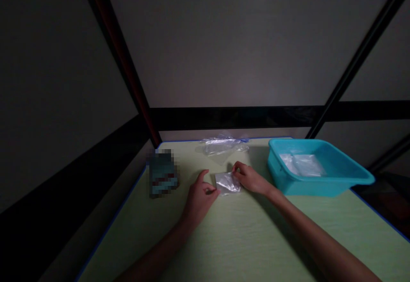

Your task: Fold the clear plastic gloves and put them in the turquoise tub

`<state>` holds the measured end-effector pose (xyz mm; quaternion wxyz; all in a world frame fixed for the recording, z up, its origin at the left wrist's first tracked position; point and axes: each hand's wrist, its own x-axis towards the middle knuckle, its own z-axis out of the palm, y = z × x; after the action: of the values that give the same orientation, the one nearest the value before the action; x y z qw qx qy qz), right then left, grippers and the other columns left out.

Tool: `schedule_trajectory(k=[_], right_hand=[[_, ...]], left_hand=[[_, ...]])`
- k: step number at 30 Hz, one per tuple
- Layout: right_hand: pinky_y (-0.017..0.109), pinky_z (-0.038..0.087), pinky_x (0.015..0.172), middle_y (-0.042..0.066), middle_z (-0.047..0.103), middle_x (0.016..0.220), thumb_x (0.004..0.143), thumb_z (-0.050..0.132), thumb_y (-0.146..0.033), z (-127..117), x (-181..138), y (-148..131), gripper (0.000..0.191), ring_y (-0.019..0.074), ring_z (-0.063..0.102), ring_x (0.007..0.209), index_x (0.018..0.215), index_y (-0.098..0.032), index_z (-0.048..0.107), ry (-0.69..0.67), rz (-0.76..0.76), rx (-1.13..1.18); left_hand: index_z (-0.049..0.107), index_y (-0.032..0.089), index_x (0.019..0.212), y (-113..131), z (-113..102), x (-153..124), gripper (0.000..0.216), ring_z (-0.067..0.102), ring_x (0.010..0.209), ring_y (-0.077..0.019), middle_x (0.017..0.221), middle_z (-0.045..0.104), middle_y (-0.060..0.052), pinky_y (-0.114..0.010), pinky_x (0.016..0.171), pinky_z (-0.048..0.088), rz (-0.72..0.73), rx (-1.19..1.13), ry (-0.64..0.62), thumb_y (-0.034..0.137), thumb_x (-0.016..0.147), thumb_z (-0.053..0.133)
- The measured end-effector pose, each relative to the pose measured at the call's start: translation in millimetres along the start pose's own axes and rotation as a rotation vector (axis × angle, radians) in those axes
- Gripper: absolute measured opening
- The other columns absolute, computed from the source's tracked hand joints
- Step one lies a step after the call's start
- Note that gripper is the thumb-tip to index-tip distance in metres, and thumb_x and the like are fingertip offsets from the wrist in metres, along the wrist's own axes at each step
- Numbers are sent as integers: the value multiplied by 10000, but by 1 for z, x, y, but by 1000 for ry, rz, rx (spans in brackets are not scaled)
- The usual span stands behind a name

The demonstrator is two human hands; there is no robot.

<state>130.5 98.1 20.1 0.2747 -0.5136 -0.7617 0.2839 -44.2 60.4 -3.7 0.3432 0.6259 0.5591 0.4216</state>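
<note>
A small folded clear plastic bag [228,183] lies between my two hands on the green table, its surface shiny and wrinkled. My left hand [199,198] pinches its lower left corner, with one finger raised away from the rest. At the upper right corner, my right hand [251,178] has fingertips closed on the plastic. Just beyond them sits a loose, crumpled clear plastic sheet or bag [222,146], touched by neither hand.
A turquoise plastic tub [307,186] stands at the right, with flat clear plastic packets [306,165] inside. A pixelated dark object [163,173] is at the table's left. Panelled walls [233,60] border the blue-edged table [237,239] behind and left.
</note>
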Motion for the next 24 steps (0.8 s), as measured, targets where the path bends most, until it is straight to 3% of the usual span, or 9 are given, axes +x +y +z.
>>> schedule_trajectory(k=[5,9,11,14,17,24], right_hand=[[222,371,467,-17,528,567,785,356,-186,-1,-5,-1,166,129,492,489,929,-153,432,124,59,-5],[303,434,683,84,600,889,827,336,-230,-6,-27,-11,233,180,564,773,1018,-151,444,209,-48,-121],[344,382,856,127,535,1117,833,360,-266,-4,-38,-15,328,205,497,1008,1119,-126,437,125,-203,-270],[406,220,1001,159,303,1346,839,368,-363,4,-48,-15,528,230,261,1234,1282,-82,305,-59,-338,-475],[455,141,1019,180,181,1384,851,319,-429,14,-49,-10,607,239,146,1274,1318,-50,236,-152,-311,-579],[449,120,1026,177,147,1389,855,285,-457,16,-48,-5,634,232,125,1278,1327,-41,211,-187,-270,-606]], left_hand=[[268,91,1258,2,2,3,702,597,580,-142,558,602,59,-236,595,461,-28,12,-18,141,634,585],[147,102,1306,2,2,6,808,599,571,-130,559,600,67,-215,583,459,-64,12,-31,112,632,592],[106,92,1314,1,2,8,840,596,565,-126,562,600,65,-208,573,454,-74,13,-46,104,631,594],[77,66,1316,2,1,9,850,590,556,-128,560,596,56,-208,560,447,-73,22,-62,100,637,588],[66,60,1316,2,1,9,849,584,554,-131,555,582,60,-217,564,448,-66,37,-66,101,642,581],[230,69,1241,-5,-2,9,634,547,518,-130,525,529,78,-236,563,450,79,180,-35,157,690,530]])
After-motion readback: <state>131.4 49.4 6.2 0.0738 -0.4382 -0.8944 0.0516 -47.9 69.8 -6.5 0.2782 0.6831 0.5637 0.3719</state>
